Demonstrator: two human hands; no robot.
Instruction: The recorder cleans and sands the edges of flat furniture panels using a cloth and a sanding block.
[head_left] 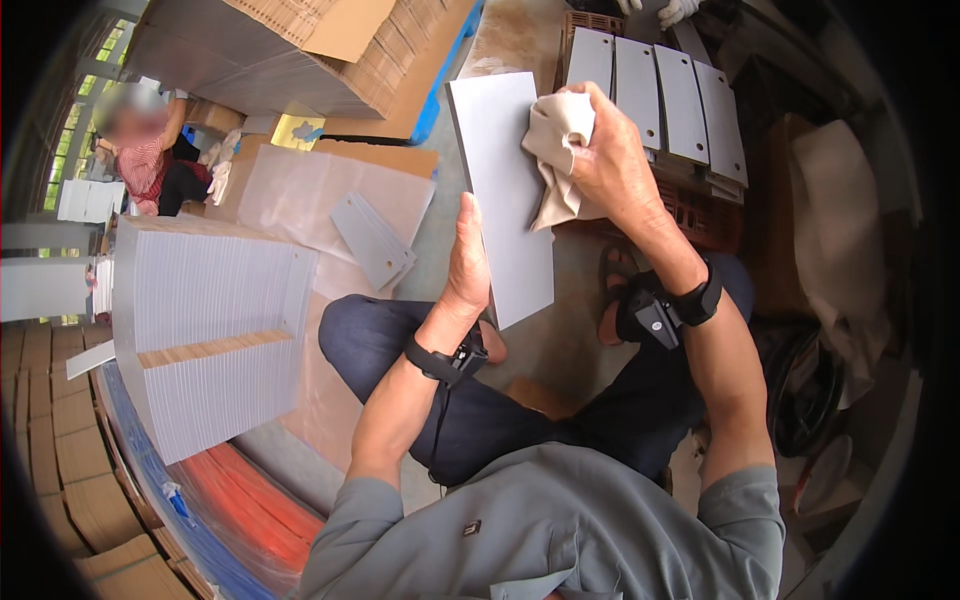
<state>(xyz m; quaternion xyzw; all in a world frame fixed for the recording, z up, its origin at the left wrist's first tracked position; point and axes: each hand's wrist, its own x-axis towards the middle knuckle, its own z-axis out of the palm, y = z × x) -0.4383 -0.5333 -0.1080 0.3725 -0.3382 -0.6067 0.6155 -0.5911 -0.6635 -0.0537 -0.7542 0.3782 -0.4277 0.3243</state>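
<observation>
A flat light-grey rectangular panel (510, 200) is held upright at a tilt in front of me. My left hand (467, 258) grips its left long edge, with the thumb pointing up along it and the other fingers hidden behind. My right hand (612, 155) is closed round a beige cloth (557, 135). The cloth lies against the panel's upper right edge and face. Further right, several similar grey panels with a hole near one end (640, 95) lie side by side on a brown plastic crate (700, 215).
A tall stack of grey panels (215, 330) stands at left, with a few loose panels (372, 240) beside it on plastic-covered cardboard. Large stacked cardboard (340, 60) is at the back. A person (150, 150) sits far left. Another beige cloth (835, 220) hangs at right.
</observation>
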